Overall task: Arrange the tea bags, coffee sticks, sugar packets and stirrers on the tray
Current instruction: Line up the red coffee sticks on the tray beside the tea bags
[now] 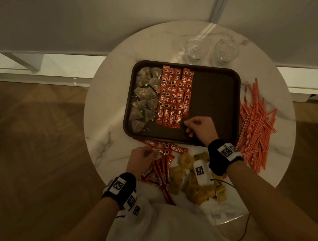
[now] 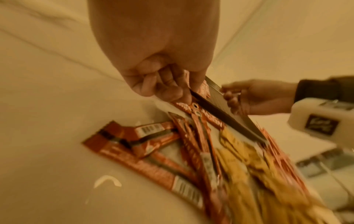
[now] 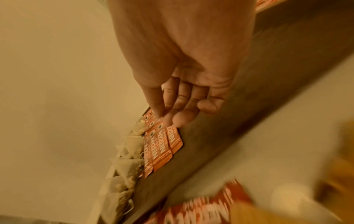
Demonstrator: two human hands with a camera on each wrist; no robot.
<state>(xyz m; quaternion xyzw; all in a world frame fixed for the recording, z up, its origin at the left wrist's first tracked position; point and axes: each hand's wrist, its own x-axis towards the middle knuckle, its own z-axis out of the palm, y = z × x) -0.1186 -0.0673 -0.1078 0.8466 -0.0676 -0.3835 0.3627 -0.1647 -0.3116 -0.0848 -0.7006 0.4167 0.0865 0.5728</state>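
Left hand (image 1: 140, 157) pinches a coffee stick (image 1: 158, 150) lying crosswise along the tray (image 1: 215, 105) near edge; right hand (image 1: 200, 127) fingers loose, empty, at last row's gap.

The round marble table (image 1: 109, 102) carries tray (image 1: 209, 140), glasses (image 1: 196, 49), stirrers (image 1: 254, 124), coffee sticks (image 1: 160, 169), sugar packets (image 1: 181, 172).

Dim warm light, wide-angle warping, blurred wrist views.

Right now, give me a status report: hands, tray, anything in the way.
Left hand pinches a red coffee stick off-tray. Right hand open by the tray's coffee rows. Dark rectangular tray right half bare; yellow sugar packets, red striped stirrers on the table.
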